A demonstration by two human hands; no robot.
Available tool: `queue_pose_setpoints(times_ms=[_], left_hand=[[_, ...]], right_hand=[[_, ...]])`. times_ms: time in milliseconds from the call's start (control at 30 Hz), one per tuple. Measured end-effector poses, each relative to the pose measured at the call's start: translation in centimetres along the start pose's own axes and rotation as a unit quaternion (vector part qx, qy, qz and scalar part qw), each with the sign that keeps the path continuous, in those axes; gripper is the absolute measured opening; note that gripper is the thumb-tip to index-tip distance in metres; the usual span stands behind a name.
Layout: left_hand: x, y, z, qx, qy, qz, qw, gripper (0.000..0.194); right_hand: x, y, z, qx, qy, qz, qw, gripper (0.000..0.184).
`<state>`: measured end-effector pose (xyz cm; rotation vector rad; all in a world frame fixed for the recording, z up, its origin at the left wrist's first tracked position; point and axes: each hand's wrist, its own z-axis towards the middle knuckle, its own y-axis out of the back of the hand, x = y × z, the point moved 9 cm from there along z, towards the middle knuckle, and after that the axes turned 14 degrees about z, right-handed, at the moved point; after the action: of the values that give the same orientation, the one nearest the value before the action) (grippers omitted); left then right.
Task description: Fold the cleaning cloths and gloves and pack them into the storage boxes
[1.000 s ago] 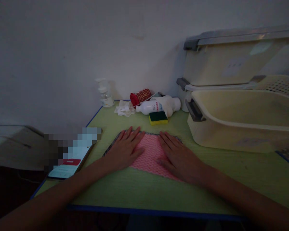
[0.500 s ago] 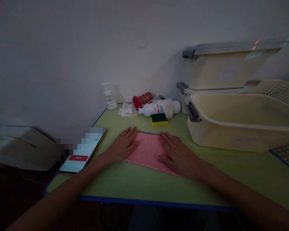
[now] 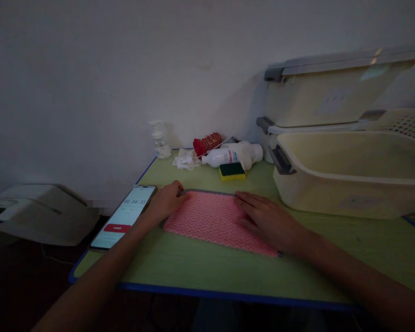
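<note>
A pink cloth (image 3: 207,216) with a ridged weave and dark checked edging lies spread on the green table (image 3: 193,272). At its far left corner, my left hand (image 3: 168,200) is closed, fingers bent over the edge and thumb on top of the cloth. My right hand (image 3: 269,221) rests on the cloth's right part, fingers stretched out toward the far edge and holding nothing. Just beyond the cloth sits a yellow sponge (image 3: 232,172) with a dark green top. Beside my left forearm lies a phone (image 3: 121,216) showing a timer.
Behind the sponge are a white bottle (image 3: 221,157) on its side, a red patterned roll (image 3: 207,143) and crumpled white material (image 3: 186,159). A pump bottle (image 3: 162,145) stands by the wall. Cream bins (image 3: 332,189) occupy the right side. A pale box-shaped object (image 3: 44,216) is at left.
My left hand has moved left to the cloth's corner and its fingers have curled. My right hand has shifted slightly right. More of the cloth's left side and right corner shows.
</note>
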<state>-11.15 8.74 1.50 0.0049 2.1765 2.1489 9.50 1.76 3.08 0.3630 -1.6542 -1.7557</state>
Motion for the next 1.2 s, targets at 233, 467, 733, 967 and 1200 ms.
queue_pose_setpoints(times_ms=[233, 467, 733, 967, 1200], left_hand=[[-0.3, -0.4, 0.3, 0.087, -0.085, -0.024, 0.992, 0.029], [-0.6, 0.6, -0.5, 0.135, -0.129, -0.031, 0.982, 0.025], [-1.1, 4.2, 3.8, -0.027, -0.04, 0.022, 0.999, 0.016], [-1.3, 5.1, 3.7, -0.109, 0.01, 0.08, 0.991, 0.019], [-6.3, 9.4, -1.0, -0.17, -0.031, 0.198, 0.965, 0.02]], right_hand=[[-0.7, 1.1, -0.3, -0.016, -0.011, 0.017, 1.0, 0.03], [-2.7, 1.7, -1.0, -0.016, -0.045, 0.041, 0.998, 0.024], [-1.9, 1.7, -1.1, 0.011, 0.002, 0.2, 0.98, 0.021], [-1.1, 1.8, -1.1, 0.034, 0.036, 0.246, 0.968, 0.014], [-1.6, 1.7, -1.2, 0.043, 0.056, 0.267, 0.961, 0.01]])
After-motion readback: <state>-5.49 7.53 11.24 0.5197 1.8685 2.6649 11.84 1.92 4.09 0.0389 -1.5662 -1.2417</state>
